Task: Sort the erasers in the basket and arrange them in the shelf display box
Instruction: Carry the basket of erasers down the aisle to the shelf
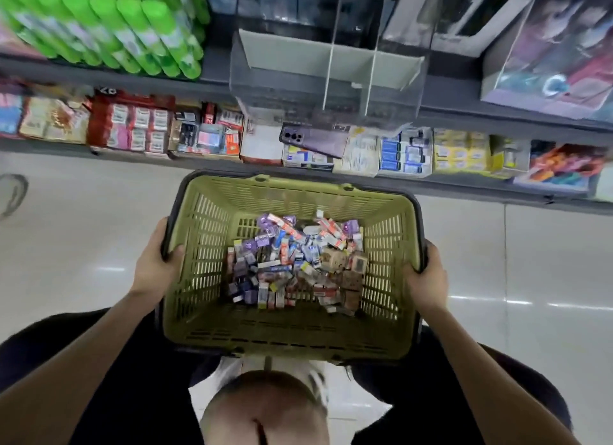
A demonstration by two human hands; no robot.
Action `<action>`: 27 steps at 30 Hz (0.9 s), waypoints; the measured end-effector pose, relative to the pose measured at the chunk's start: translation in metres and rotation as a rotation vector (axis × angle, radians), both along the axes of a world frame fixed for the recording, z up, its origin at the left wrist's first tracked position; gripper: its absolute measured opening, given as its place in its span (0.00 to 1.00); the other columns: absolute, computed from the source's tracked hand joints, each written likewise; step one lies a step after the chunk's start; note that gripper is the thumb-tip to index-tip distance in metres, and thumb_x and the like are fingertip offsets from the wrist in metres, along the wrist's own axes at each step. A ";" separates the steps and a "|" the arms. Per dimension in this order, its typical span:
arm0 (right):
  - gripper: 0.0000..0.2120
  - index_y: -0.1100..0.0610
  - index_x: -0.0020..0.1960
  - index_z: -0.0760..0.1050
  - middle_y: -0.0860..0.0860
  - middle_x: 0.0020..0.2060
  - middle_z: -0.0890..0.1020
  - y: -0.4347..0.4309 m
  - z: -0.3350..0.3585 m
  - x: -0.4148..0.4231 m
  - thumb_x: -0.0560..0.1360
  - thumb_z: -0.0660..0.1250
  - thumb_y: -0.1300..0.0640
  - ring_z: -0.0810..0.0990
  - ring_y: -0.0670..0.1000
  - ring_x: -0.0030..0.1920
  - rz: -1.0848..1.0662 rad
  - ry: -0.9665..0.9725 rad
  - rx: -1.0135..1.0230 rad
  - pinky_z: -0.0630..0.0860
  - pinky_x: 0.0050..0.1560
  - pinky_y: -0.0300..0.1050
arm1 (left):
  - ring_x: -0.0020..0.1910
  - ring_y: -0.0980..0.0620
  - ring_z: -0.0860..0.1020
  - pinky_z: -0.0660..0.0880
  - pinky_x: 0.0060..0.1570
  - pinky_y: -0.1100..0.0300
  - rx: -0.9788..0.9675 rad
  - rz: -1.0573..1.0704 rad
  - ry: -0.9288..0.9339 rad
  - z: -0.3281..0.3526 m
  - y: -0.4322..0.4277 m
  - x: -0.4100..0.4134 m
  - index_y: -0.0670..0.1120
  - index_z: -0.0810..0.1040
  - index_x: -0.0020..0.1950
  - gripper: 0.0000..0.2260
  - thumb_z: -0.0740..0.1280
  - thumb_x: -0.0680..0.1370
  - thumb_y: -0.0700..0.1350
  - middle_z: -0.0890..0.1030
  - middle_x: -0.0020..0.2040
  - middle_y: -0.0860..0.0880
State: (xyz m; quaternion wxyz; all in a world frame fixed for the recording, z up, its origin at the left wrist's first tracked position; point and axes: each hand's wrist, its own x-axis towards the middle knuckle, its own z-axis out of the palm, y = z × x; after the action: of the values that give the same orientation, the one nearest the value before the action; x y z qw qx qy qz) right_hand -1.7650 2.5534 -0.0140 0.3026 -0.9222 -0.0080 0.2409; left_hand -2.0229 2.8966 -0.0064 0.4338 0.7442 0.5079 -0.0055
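Observation:
An olive-green plastic basket (pixel 199 232) with a dark rim is held in front of me over my lap. A heap of small packaged erasers (pixel 292 262), purple, orange, white and brown, lies on its floor. My left hand (pixel 156 262) grips the basket's left rim, thumb inside. At the opposite side my right hand (pixel 426 278) grips the right rim. Above the basket, on the grey shelf, stands a clear acrylic display box (pixel 328 76) with three compartments split by two dividers; I see nothing inside it.
Green glue-stick tubes (pixel 109 26) fill the upper shelf at left. On the lower shelf sit rows of stationery boxes (pixel 132 126) and a purple phone (pixel 315 137). A glossy printed box (pixel 557 56) stands right of the display box. Pale tiled floor (pixel 73 232) surrounds me.

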 end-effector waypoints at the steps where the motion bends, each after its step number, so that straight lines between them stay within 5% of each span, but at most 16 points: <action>1: 0.22 0.54 0.67 0.66 0.52 0.48 0.79 0.001 -0.013 0.000 0.74 0.64 0.62 0.77 0.55 0.45 -0.001 0.007 0.007 0.74 0.47 0.47 | 0.51 0.44 0.77 0.73 0.52 0.49 0.015 -0.005 0.004 -0.013 0.000 0.000 0.54 0.65 0.68 0.22 0.61 0.77 0.36 0.78 0.56 0.48; 12: 0.22 0.57 0.66 0.68 0.55 0.48 0.80 0.010 -0.099 0.001 0.74 0.65 0.65 0.79 0.61 0.47 0.033 -0.137 0.058 0.76 0.47 0.52 | 0.51 0.39 0.77 0.70 0.49 0.50 0.132 -0.039 0.004 -0.098 0.006 -0.006 0.54 0.62 0.70 0.22 0.61 0.79 0.39 0.78 0.55 0.46; 17: 0.22 0.57 0.65 0.67 0.60 0.49 0.81 0.014 -0.112 0.008 0.72 0.64 0.65 0.79 0.65 0.47 0.071 -0.215 -0.045 0.76 0.44 0.53 | 0.53 0.28 0.75 0.71 0.48 0.45 0.319 -0.094 0.109 -0.113 0.014 0.002 0.46 0.56 0.76 0.26 0.61 0.80 0.42 0.76 0.59 0.32; 23: 0.22 0.60 0.64 0.64 0.62 0.52 0.79 0.021 -0.109 0.009 0.73 0.66 0.57 0.77 0.65 0.51 0.142 -0.219 -0.228 0.74 0.48 0.54 | 0.50 0.31 0.75 0.71 0.45 0.46 0.381 -0.101 0.159 -0.124 0.018 0.003 0.51 0.49 0.78 0.28 0.58 0.81 0.46 0.75 0.56 0.31; 27: 0.31 0.63 0.65 0.67 0.65 0.55 0.76 0.043 -0.090 -0.003 0.70 0.71 0.48 0.75 0.67 0.53 0.286 -0.591 -0.489 0.71 0.53 0.58 | 0.48 0.34 0.74 0.68 0.46 0.48 0.405 -0.183 0.085 -0.113 0.015 0.001 0.52 0.46 0.78 0.30 0.58 0.81 0.45 0.71 0.55 0.32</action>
State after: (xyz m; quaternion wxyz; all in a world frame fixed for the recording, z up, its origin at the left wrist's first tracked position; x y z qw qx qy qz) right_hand -1.7678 2.5965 -0.1044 0.0227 -0.9860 -0.1652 -0.0001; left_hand -2.0221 2.9115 -0.1194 0.2514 0.8582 0.4467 0.0261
